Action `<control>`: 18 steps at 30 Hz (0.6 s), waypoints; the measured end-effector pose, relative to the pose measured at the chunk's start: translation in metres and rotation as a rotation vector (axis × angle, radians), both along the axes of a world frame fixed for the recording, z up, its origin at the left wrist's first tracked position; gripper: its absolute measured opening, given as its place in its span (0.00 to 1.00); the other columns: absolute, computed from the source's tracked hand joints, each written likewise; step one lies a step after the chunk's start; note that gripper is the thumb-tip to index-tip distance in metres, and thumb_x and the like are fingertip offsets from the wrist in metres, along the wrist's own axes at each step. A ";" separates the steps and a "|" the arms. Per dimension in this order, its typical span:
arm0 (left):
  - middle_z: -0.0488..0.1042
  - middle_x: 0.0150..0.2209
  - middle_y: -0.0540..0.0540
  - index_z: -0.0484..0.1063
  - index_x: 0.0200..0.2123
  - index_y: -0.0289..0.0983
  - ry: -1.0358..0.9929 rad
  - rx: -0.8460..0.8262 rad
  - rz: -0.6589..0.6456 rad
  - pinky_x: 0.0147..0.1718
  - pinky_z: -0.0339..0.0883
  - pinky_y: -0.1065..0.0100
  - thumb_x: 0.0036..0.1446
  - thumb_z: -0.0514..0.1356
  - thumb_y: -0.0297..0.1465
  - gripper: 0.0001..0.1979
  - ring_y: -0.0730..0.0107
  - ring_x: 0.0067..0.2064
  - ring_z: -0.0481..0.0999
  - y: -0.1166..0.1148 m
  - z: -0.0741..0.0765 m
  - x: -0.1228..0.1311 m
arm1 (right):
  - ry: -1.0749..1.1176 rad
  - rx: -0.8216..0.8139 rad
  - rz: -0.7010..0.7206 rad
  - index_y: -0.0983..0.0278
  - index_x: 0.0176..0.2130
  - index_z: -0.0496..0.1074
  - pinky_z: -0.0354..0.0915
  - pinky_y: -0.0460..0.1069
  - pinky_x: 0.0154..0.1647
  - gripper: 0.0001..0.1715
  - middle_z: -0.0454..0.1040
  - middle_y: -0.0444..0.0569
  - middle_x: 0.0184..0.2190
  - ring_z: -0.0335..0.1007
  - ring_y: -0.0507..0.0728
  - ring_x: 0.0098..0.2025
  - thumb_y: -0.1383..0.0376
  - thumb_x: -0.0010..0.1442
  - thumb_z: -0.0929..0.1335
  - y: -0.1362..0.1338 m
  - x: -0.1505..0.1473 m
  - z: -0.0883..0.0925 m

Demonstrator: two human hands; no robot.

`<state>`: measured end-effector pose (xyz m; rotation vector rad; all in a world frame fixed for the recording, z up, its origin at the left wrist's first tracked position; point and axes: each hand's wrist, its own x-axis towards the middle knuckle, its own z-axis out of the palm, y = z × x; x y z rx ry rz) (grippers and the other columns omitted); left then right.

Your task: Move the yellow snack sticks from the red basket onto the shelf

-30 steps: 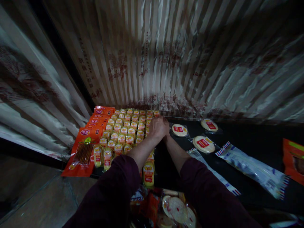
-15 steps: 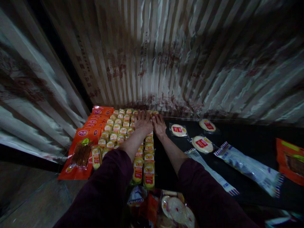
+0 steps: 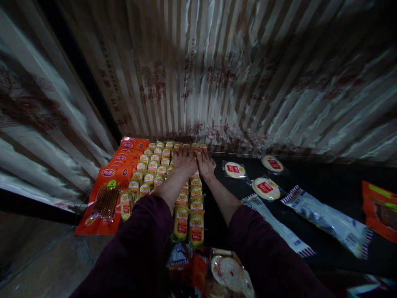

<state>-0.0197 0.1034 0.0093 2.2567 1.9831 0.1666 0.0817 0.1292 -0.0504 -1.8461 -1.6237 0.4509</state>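
Note:
Rows of small yellow wrapped snack packs (image 3: 161, 170) with red labels overlap one another on a black surface (image 3: 217, 225). My left hand (image 3: 185, 159) lies palm down on the far part of these rows, its fingers stretched and slightly spread. Beside it, my right hand (image 3: 206, 164) rests along the right edge of the rows, fingers extended toward the curtain. Neither hand visibly grips a pack. The packs directly beneath both palms are hidden.
Left of the rows lie overlapping orange snack bags (image 3: 107, 194). To the right are round white wrapped flatbreads (image 3: 266, 188), long blue-white packets (image 3: 328, 219) and another orange bag (image 3: 380, 209). A striped curtain (image 3: 198, 82) hangs behind. Nearest me is a container of mixed packets (image 3: 229, 273).
Both hands have shifted very slightly left over the rows, still flat. The packs and other packets look the same, apart from a small shift of the view.

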 end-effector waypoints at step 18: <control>0.53 0.66 0.36 0.57 0.63 0.33 0.012 0.172 -0.063 0.65 0.37 0.46 0.64 0.43 0.35 0.27 0.53 0.68 0.47 -0.021 0.018 -0.005 | 0.321 0.261 0.074 0.66 0.61 0.63 0.37 0.58 0.70 0.48 0.61 0.53 0.63 0.48 0.57 0.68 0.40 0.62 0.45 -0.011 0.015 -0.009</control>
